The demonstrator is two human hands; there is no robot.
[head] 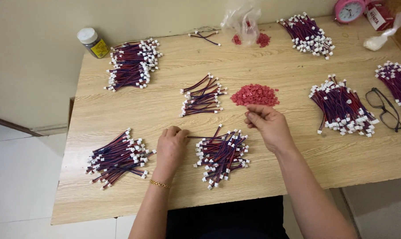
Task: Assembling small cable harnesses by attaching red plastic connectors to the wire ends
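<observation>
Left hand (171, 148) grip pinches a wire (199, 137); right hand (267, 125) fingers pressed together; clear bag (242, 20) holds red pieces (238, 40).

Table (297, 163) matt wood-grain, probably laminate; red pieces (255, 95) glossy plastic.

Even, soft indoor light; frame bright and mostly sharp.
Shadows faint and short under the wire bundles on the counter (297, 150) and beneath the left hand (170, 148). No strong glare. Slight softness on the right hand (267, 126); mild wide-angle bending at the edges.
</observation>
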